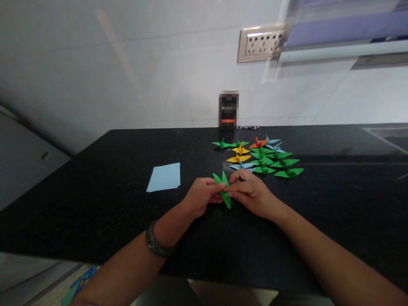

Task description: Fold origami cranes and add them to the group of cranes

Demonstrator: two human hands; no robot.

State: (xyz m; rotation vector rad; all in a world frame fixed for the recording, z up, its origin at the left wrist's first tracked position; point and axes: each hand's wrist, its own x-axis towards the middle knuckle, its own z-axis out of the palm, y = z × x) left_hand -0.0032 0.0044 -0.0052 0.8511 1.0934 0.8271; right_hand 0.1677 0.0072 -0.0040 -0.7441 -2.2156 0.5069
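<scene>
Between my two hands is a green folded paper crane (227,200), its pointed ends sticking up and down past my fingers. My left hand (204,196) pinches it from the left, thumb on top. From the right, my right hand (251,193) grips it with thumb and fingertips. Part of the paper is hidden by the fingers. Just beyond my right hand sit several finished paper cranes: green ones (289,171), yellow ones (239,158), an orange one (259,143) and light blue ones (242,166). Left of my hands lies a stack of light blue paper squares (165,177).
The black countertop (105,204) runs back to a tiled wall (159,76). A phone-like upright object (228,111), its front blurred out, leans there beside a beaded strap (248,127). A socket panel (261,43) is on the wall. The counter's front edge is close to my forearms.
</scene>
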